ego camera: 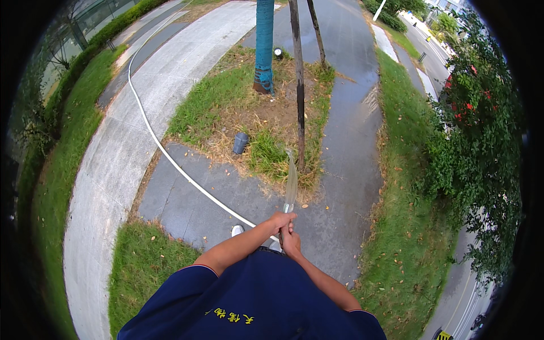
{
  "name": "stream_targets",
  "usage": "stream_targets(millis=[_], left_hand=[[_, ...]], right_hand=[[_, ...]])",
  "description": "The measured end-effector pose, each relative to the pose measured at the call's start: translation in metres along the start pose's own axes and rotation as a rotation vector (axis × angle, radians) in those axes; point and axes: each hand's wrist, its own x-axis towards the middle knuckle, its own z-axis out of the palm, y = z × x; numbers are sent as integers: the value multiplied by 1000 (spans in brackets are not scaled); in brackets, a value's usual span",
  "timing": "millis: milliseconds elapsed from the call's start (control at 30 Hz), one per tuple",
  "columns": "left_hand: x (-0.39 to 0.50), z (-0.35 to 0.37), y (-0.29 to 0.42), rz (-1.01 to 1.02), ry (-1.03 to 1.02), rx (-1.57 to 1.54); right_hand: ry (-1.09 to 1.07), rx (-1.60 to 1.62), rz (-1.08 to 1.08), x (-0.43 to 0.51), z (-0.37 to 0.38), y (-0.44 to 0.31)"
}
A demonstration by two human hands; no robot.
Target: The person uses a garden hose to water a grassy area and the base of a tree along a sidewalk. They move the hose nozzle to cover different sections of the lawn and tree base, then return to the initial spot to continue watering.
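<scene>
My left hand [282, 220] and my right hand [291, 243] grip the end of a white hose [181, 170], the left one farther out towards the outlet [287, 208]. A fanned stream of water [291, 180] shoots forward from it onto a grass clump [268, 155] in a planting bed. The hose runs from my hands across the paving to the upper left. Beyond the grass stands a tree trunk [264, 42] wrapped in blue-green material, its base in bare soil. My fingers hide part of the hose.
Wooden support poles [299, 85] lean over the bed; one stands beside the water stream. A grey cylindrical fixture [240, 143] and a small round lamp-like fixture [278, 52] sit in the bed. Grey paving [352, 170] surrounds it. A leafy shrub [463, 148] rises at right.
</scene>
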Motion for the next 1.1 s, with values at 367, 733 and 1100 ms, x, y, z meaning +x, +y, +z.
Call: stream_targets(millis=[367, 733, 1100], left_hand=[[6, 0, -3, 1, -16, 26], [5, 2, -3, -17, -25, 8], [1, 2, -1, -20, -25, -11]], right_hand=[[-3, 44, 20, -10, -3, -11], [11, 8, 16, -8, -4, -6], [10, -18, 4, -6, -4, -6]])
